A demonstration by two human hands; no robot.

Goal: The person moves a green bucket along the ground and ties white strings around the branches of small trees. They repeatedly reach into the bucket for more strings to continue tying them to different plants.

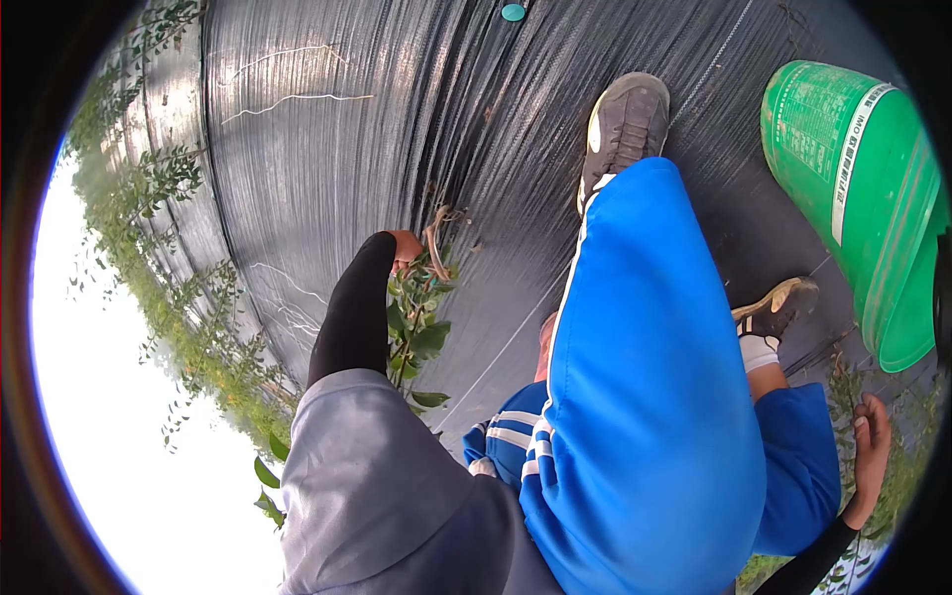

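My left hand (406,248), below a black sleeve, is down at the base of a small leafy plant (426,339) growing through the ground sheet. Its fingers look curled in beside the plant's brown stem (436,244); their tips are hidden, so what they hold does not show. At the lower right, my right hand (870,451) hangs beside my blue-trousered leg with fingers loosely bent and apart. Nothing shows in it, and green foliage lies behind it.
Black woven ground sheet (327,149) covers the soil. A green plastic bucket (833,169) with a white printed band lies tipped at the right, near my shoes (632,119). A small teal disc (513,12) lies at the top. Leafy plants (188,297) line the left.
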